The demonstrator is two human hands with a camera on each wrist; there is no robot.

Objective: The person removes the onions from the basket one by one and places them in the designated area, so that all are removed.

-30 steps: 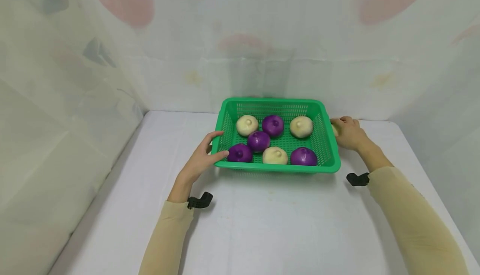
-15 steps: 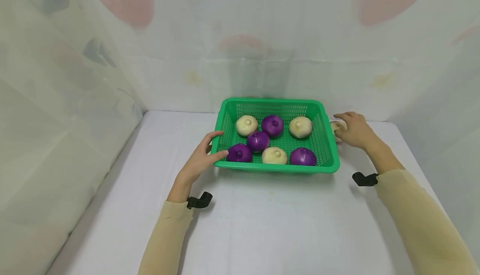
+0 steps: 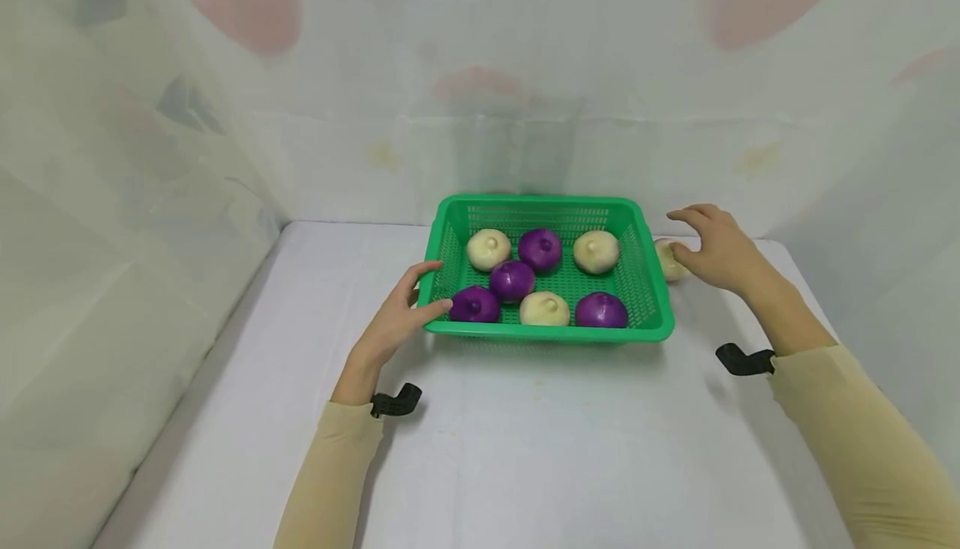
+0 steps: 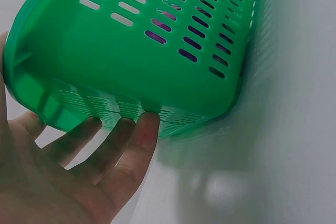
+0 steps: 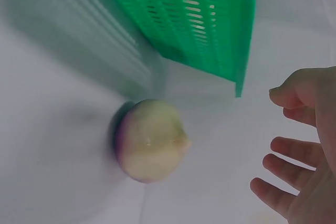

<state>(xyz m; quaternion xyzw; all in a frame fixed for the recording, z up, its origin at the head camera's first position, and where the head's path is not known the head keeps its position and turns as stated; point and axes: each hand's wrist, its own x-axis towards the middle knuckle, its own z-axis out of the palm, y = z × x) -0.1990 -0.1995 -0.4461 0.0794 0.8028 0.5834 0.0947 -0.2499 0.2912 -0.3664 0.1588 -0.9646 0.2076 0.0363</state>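
A green plastic basket holds several turnips, some purple side up, such as the purple turnip, and some pale side up, such as the pale turnip. My left hand grips the basket's left end, thumb over the rim; in the left wrist view its fingers press the outer wall. Just right of the basket a pale turnip with a purple underside lies on the table, partly hidden by the right thumb in the head view. My right hand hovers beside it, fingers spread, apart from it in the right wrist view.
The basket stands on a white-covered table near its back edge. A pale printed cloth hangs behind, and similar cloth rises on the left. A black wrist mount sits on each forearm.
My right hand has let go of the pale turnip beside the basket and lifted up and to the right, its fingers opening. The left hand stays on the basket's left end.
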